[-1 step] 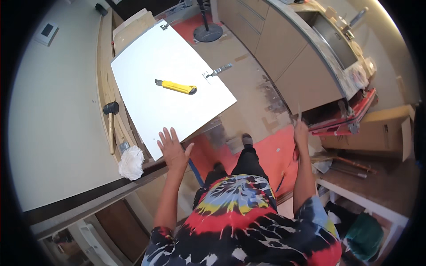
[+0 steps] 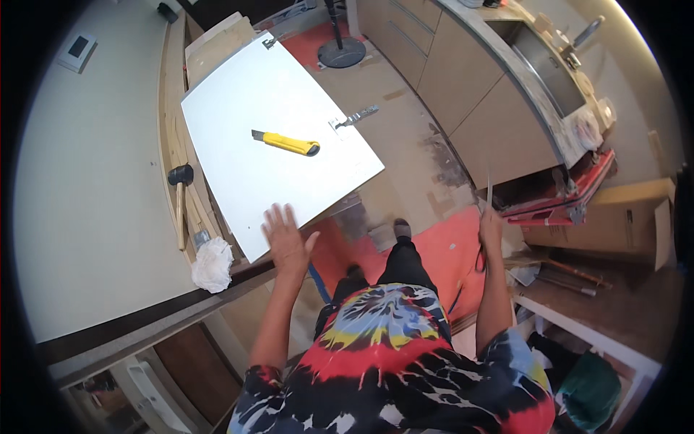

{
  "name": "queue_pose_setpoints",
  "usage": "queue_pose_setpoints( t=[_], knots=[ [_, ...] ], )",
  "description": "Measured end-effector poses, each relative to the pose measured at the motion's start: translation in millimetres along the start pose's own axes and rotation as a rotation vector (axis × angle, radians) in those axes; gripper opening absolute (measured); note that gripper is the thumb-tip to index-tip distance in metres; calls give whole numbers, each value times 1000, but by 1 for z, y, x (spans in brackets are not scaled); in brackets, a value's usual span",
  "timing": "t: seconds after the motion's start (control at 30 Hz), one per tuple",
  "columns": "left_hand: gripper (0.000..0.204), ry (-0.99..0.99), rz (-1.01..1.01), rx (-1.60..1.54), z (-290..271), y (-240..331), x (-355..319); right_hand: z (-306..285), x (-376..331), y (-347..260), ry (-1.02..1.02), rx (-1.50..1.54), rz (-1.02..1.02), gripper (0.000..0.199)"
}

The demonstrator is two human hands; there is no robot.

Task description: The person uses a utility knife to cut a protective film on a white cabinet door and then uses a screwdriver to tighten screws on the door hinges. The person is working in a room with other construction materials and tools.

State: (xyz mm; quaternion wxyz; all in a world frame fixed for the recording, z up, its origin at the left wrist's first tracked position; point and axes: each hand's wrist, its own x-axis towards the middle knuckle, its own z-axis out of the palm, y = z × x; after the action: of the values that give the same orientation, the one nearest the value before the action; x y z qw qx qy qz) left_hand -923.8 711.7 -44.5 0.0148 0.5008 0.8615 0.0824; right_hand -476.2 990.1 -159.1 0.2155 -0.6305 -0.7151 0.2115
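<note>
A white cabinet door panel [image 2: 267, 94] lies flat on my left, with metal hinges [image 2: 354, 116] along its right edge. On its face rests a yellow utility knife [image 2: 289, 143]. My left hand [image 2: 288, 242] is at the panel's near edge, palm down, fingers spread and slightly blurred, with nothing in it; whether it touches the panel I cannot tell. Out to the right, my right hand [image 2: 491, 230] is closed round what looks like a pair of scissors [image 2: 490, 189]. Its thin pale blade points up, and a dark loop shows below the hand.
A black-headed mallet [image 2: 181, 176] and a crumpled white cloth [image 2: 212, 265] lie along the left wall. To the right stand a counter with a sink [image 2: 553, 72], a red folded object [image 2: 571, 202] and a cardboard box [image 2: 614, 224]. Red sheeting [image 2: 448, 253] covers the floor by my feet.
My left hand has shifted slightly, its fingers now a little blurred. The scissors in my right hand have tilted slightly. The panel and the knife stay put.
</note>
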Motion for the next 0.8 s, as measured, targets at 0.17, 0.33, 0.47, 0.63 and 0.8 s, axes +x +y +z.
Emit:
queue_pose_setpoints(
  t=[0.17, 0.33, 0.47, 0.63, 0.8],
  knots=[
    [88, -4, 134, -136, 23, 115, 73, 10, -44, 1, -357, 360, 539, 37],
    [78, 57, 217, -88, 41, 182, 118, 8, 6, -31, -459, 253, 391, 40],
    [77, 31, 3, -15, 35, 151, 80, 24, 69, -27, -253, 255, -34, 40],
    [84, 159, -234, 196, 32, 61, -15, 18, 131, -84, -200, 174, -207, 35],
    [68, 218, -515, 279, 26, -8, -82, 19, 156, -182, -290, 318, -203, 35]
  ],
)
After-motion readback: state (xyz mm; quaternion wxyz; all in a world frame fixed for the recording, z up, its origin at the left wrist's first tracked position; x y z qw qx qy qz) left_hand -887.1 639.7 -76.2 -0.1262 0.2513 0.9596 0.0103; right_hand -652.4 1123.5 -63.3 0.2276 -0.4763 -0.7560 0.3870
